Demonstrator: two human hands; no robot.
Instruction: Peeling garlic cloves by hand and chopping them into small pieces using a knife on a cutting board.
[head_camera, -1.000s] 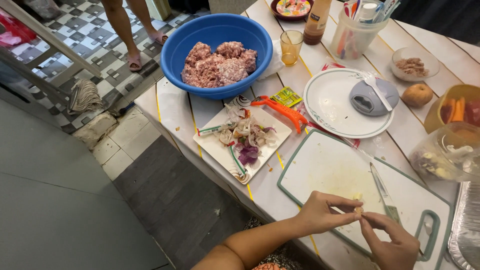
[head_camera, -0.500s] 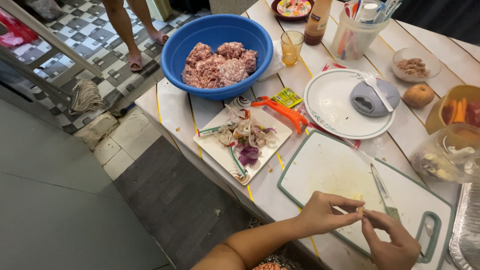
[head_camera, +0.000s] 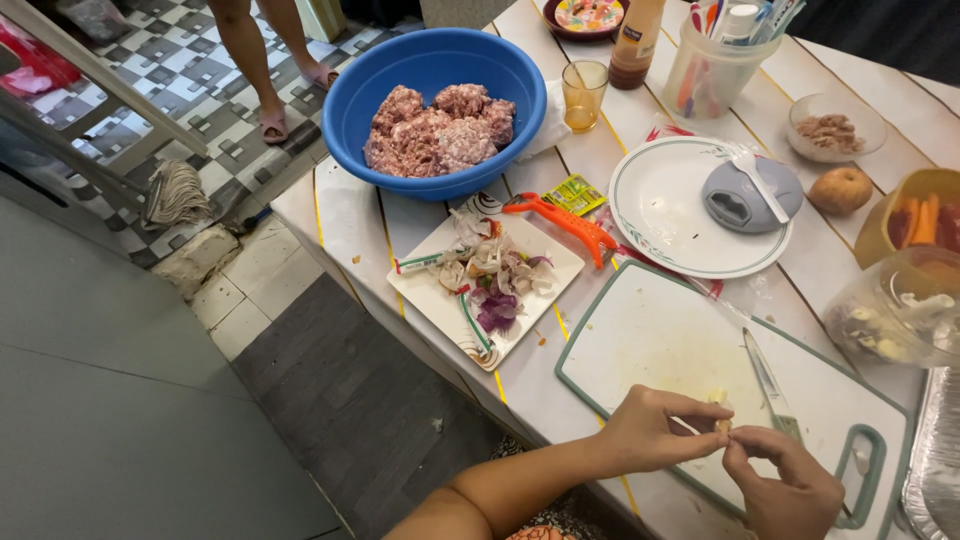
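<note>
From the head camera, the left hand (head_camera: 655, 432) and the right hand (head_camera: 785, 485) met over the near edge of the white cutting board (head_camera: 660, 340). Both were pinched shut on a small pale garlic clove (head_camera: 718, 410), held up between the fingertips. A knife (head_camera: 768, 385) lay just beside the right hand, pointing away. The board had bare room on the left side of the counter (head_camera: 520, 380).

Blue basin (head_camera: 350, 110) — pink mince (head_camera: 440, 125); orange peeler (head_camera: 565, 222); floor tiles (head_camera: 190, 60) — black-white checks.
</note>
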